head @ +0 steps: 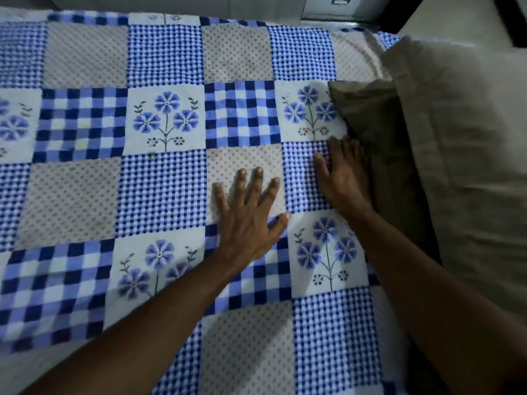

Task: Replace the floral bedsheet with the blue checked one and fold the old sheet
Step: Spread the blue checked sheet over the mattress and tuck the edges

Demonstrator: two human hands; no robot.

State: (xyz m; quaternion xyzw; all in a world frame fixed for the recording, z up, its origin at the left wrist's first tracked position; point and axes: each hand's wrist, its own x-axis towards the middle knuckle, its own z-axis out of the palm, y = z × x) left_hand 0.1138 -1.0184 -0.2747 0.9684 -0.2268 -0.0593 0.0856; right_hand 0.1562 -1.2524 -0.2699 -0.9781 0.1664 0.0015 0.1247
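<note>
Both arms are bare along their whole visible length, skin from the frame's edge to the fingertips. The left forearm (148, 317) is long and slender, narrowing to a thin wrist; the right forearm (427, 295) looks thicker (it fills more of the frame). The left hand (248, 223) has long, slim fingers (255, 186) with short-trimmed nails and creased knuckles. The right hand (342, 178) is dimmer and softly blurred — its nails cannot be made out.
</note>
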